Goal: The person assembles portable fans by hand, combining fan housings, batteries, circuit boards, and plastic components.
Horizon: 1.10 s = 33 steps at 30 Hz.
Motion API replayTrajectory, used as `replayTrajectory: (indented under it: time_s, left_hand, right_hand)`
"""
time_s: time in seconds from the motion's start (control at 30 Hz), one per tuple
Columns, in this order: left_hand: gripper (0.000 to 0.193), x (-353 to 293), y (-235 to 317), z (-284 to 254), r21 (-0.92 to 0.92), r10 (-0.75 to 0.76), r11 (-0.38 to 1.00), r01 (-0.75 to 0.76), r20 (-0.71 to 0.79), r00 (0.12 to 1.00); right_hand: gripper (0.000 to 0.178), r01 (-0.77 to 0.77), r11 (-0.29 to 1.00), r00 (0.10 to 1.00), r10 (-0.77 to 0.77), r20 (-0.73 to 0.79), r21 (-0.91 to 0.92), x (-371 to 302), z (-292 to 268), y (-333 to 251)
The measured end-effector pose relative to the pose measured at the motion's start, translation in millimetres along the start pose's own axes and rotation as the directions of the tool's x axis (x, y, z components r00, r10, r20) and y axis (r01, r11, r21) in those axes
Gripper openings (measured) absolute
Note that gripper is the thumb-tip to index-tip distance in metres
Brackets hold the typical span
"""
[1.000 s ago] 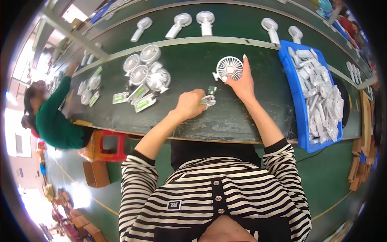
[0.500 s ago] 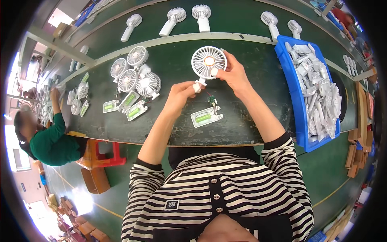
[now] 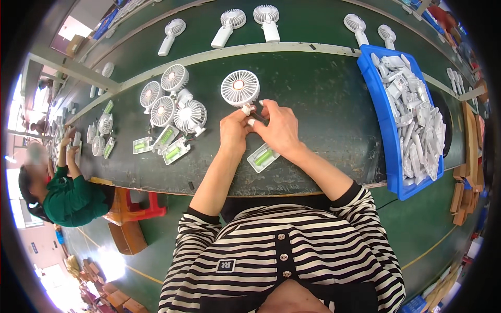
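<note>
A white round fan head point(image 3: 240, 87) with a caged grille lies face up on the dark green table. My left hand point(image 3: 234, 129) pinches its short neck at the lower right of the grille. Close against it, my right hand point(image 3: 280, 130) has its thumb and fingers drawn together beside the neck, where dark wires show. What sits between those right fingertips is mostly hidden. Partly under my right hand is a white handle half point(image 3: 262, 156) with a green battery in it. The small circuit board is covered by my fingers.
Left of my hands lie several fan heads point(image 3: 163, 110) with open battery handles point(image 3: 176, 151). A blue bin point(image 3: 384, 122) of white plastic shells stands at the right. Finished-looking fans point(image 3: 270, 26) line the far strip. A co-worker in a green sleeve point(image 3: 78, 201) works at the far left.
The fan head has moved left and nearer, onto the table. My right hand has left the grille's rim and come down beside my left hand at the neck and wires.
</note>
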<state>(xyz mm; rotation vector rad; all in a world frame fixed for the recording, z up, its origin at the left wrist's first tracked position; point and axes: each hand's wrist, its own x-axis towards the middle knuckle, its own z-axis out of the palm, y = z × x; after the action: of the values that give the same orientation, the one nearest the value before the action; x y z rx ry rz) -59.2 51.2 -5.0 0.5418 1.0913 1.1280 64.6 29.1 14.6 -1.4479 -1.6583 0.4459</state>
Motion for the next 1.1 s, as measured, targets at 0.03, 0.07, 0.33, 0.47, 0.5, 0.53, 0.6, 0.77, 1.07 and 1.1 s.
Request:
replayTrajectory:
  time_s: [0.03,0.07,0.33,0.47,0.5,0.53,0.6,0.77,1.07,1.1]
  left_hand:
    - [0.023,0.8,-1.1,-0.4,0.003,0.001,1.0,-0.001,0.002,1.0]
    - [0.023,0.6,-0.8,0.3,0.021,-0.011,1.0,0.011,0.014,1.0]
    - [0.023,-4.9,-2.6,4.1,0.006,-0.054,0.998,0.055,-0.033,0.998]
    - [0.025,-3.3,-3.3,1.6,-0.039,-0.063,0.997,0.061,-0.035,0.997]
    - [0.025,-3.1,-2.6,1.7,-0.041,-0.069,0.997,0.068,-0.039,0.997]
    - [0.026,-2.7,-1.9,1.7,-0.044,-0.076,0.996,0.074,-0.043,0.996]
    - [0.024,-1.5,-2.6,3.3,-0.012,-0.065,0.998,0.064,-0.07,0.995]
    - [0.027,-0.3,-5.2,1.6,0.034,-0.027,0.999,0.03,-0.066,0.997]
    - [0.022,-5.6,-3.2,9.8,0.124,-0.005,0.992,0.017,-0.1,0.995]
    - [0.022,-4.6,-4.6,8.0,0.114,0.002,0.993,0.01,-0.099,0.995]
  right_hand:
    - [0.026,-0.001,1.0,1.0,0.001,-0.003,0.001,0.0,2.8,4.7]
    - [0.023,0.021,1.0,1.0,-0.021,-0.012,-0.004,0.5,6.2,10.3]
    - [0.013,0.23,0.96,0.969,-0.24,-0.05,-0.158,-0.9,16.0,24.7]
    - [0.012,0.268,0.929,0.962,-0.272,0.02,-0.256,-1.9,17.0,22.9]
    - [0.012,0.275,0.92,0.96,-0.276,0.038,-0.279,-1.7,17.4,22.9]
    - [0.012,0.275,0.92,0.961,-0.275,0.04,-0.28,-1.4,18.1,22.7]
    - [0.014,0.297,0.882,0.954,-0.289,0.077,-0.367,-0.9,19.9,21.6]
    - [0.018,0.308,0.87,0.951,-0.297,0.088,-0.385,1.9,20.7,21.0]
    - [0.008,0.42,0.795,0.904,-0.409,0.126,-0.438,5.0,22.8,23.5]
    - [0.007,0.433,0.783,0.897,-0.422,0.13,-0.447,5.0,23.2,23.3]
